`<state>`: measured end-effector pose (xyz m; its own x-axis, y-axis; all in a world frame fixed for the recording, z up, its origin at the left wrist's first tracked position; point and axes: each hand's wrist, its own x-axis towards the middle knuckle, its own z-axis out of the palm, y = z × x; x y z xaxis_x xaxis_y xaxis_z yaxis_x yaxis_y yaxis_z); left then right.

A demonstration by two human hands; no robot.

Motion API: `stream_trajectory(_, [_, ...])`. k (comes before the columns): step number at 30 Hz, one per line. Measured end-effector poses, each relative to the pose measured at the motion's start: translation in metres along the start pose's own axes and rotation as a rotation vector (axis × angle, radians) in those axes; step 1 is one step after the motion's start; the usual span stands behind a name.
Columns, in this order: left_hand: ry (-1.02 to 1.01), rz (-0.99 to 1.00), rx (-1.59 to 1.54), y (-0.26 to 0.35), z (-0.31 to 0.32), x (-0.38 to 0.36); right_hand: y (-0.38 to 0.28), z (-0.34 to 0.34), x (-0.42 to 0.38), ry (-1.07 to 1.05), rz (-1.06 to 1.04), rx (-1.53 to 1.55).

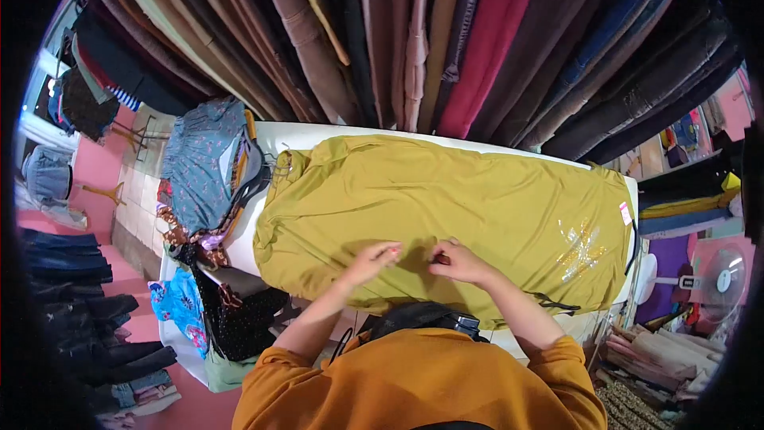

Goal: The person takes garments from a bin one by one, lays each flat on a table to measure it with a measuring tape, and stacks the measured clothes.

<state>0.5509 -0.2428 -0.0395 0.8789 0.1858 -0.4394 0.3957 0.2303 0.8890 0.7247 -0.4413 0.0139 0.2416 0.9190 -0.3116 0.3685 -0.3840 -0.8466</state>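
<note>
A mustard-green garment [461, 191] lies spread over a white table, with soft creases across it. Toward its right end are a shiny, pale leaf-like decoration [581, 251] and a pink tag [625, 213]. My left hand [372, 263] is just above the near middle of the cloth, fingertips pinched together; anything between them is too small to make out. Close by on the right, my right hand [463, 264] has its fingers curled, with a small dark patch at the fingertips that I cannot identify. A gap separates the two hands.
Many trousers [318, 48] hang in a row behind the white table [274, 134]. A blue floral garment [205, 155] and other clothes pile up at the table's left end. Folded jeans [68, 271] are stacked far left. A fan [723, 280] stands at the right.
</note>
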Motion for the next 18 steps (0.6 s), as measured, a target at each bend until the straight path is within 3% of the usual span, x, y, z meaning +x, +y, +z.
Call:
stream_trajectory(1, [0.018, 0.001, 0.0, 0.002, 0.009, 0.0, -0.002, 0.018, 0.018, -0.012, -0.013, 0.0])
stream_trajectory(3, [0.011, -0.07, -0.279, 0.008, 0.015, -0.004, -0.008, 0.047, 0.047, 0.178, 0.061, 0.146])
stream_trajectory(6, [0.149, -0.073, -0.286, 0.003, -0.001, -0.009, -0.022, 0.053, 0.061, 0.118, 0.174, 0.286])
stream_trajectory(8, [0.176, -0.107, -0.258, 0.001, -0.013, -0.011, -0.018, 0.062, 0.065, 0.076, 0.179, 0.339])
stream_trajectory(10, [0.269, -0.138, -0.013, 0.003, -0.025, -0.014, -0.022, 0.061, 0.065, 0.086, 0.146, 0.219])
stream_trajectory(12, [0.551, 0.13, 0.141, -0.009, -0.07, -0.013, -0.018, 0.051, 0.06, 0.167, 0.142, 0.236])
stream_trajectory(13, [0.746, 0.138, 0.373, -0.012, -0.107, -0.013, -0.011, 0.043, 0.057, 0.256, 0.144, 0.251])
stream_trajectory(14, [0.896, 0.133, 0.38, 0.0, -0.135, -0.018, 0.0, 0.034, 0.052, 0.304, 0.174, 0.304])
stream_trajectory(15, [1.031, 0.123, 0.41, -0.027, -0.186, -0.016, 0.014, 0.021, 0.045, 0.354, 0.203, 0.357])
stream_trajectory(17, [1.308, -0.002, 0.737, 0.011, -0.211, -0.033, 0.049, -0.008, 0.023, 0.491, 0.215, 0.324])
stream_trajectory(18, [1.308, -0.003, 0.737, 0.008, -0.226, -0.036, 0.057, -0.026, 0.008, 0.571, 0.226, 0.242])
